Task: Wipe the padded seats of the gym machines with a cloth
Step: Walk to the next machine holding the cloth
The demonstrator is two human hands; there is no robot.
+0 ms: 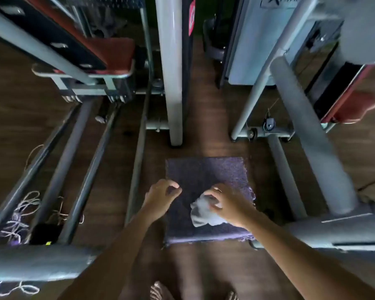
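My right hand (225, 204) grips a crumpled white cloth (204, 213) above a dark purple mat (204, 174) lying on the floor between two machines. My left hand (160, 195) hovers to the left of the cloth with fingers loosely curled and nothing in it. A red padded seat (113, 53) sits on the machine at the upper left. Another red padded seat (353, 107) shows at the right edge on the second machine.
Grey frame tubes (312, 137) run down on the right and rails (69, 165) on the left. A grey upright post (171, 72) stands in the middle. Tangled cord (22, 215) lies on the wooden floor (214, 126) at the lower left.
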